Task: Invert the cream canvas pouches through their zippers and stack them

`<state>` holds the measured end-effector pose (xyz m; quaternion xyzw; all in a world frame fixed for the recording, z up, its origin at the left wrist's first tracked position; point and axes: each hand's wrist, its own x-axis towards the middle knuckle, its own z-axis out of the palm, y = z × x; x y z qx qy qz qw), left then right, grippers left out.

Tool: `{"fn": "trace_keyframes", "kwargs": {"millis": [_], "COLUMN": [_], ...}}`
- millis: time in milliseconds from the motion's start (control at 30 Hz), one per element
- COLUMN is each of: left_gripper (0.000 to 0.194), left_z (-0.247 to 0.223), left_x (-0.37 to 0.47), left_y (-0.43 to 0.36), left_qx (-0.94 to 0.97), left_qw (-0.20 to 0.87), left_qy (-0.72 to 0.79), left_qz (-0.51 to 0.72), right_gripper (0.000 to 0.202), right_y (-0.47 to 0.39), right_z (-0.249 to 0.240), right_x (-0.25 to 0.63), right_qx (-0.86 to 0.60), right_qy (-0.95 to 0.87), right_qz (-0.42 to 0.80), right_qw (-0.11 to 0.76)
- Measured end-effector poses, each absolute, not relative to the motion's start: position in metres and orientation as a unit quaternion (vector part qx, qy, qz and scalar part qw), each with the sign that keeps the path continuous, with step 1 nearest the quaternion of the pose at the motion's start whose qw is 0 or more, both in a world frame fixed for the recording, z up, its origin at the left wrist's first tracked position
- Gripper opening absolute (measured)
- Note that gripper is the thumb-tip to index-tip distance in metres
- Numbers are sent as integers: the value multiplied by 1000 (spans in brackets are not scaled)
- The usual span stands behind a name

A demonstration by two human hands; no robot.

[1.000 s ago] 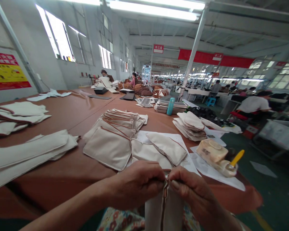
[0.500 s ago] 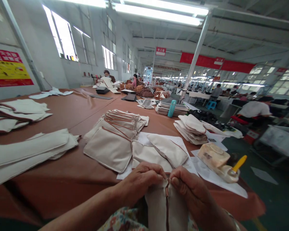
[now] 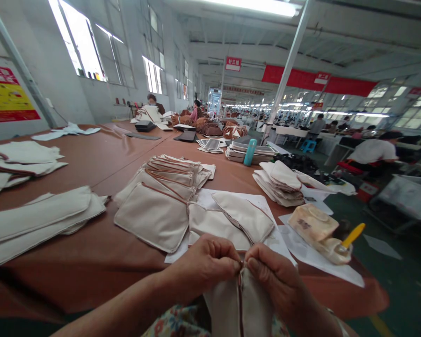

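A cream leather-like piece [image 3: 224,309] with a brown seam down its middle hangs over my lap. Both hands pinch its upper end: my left hand [image 3: 208,262] left of the seam, my right hand [image 3: 277,276] right of it, fingertips almost touching. The fingers hide the very top of the seam. Just beyond my hands, two cream panels [image 3: 245,217] with brown edges lie overlapping on white paper [image 3: 268,206]. Left of them is a fanned stack of similar cream panels [image 3: 154,215].
Long cream strips [image 3: 38,217] lie at left on the brown-covered table [image 3: 91,271]. At right sit a stained plastic container [image 3: 314,222] with a yellow-handled brush [image 3: 353,235], a cream stack [image 3: 277,182] and a turquoise bottle [image 3: 250,152]. Other people work farther back.
My left fingertips have shifted a little lower on the seam, covering the small gap that showed between its edges. The head view has tilted and moved slightly.
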<state>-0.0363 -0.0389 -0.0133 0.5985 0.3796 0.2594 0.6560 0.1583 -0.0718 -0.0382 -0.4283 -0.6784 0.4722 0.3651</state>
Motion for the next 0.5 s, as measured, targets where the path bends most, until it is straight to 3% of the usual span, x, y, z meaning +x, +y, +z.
{"fn": "trace_keyframes", "kwargs": {"millis": [167, 333, 433, 500], "left_gripper": [13, 11, 11, 13], "left_z": [-15, -23, -30, -31], "left_x": [-32, -28, -24, -21], "left_y": [-32, -31, -31, -30], "left_qx": [735, 827, 836, 817], "left_qw": [486, 319, 297, 336], "left_qy": [421, 395, 384, 398], "left_qz": [214, 242, 254, 245], "right_gripper": [37, 21, 10, 7], "right_y": [-57, -44, -40, -39], "right_z": [-28, -24, -27, -30], "right_x": [164, 167, 166, 168], "right_qx": [-428, -444, -477, -485], "right_qy": [-656, -666, -651, -643], "right_qz": [515, 515, 506, 504], "right_qw": [348, 306, 305, 314]}}
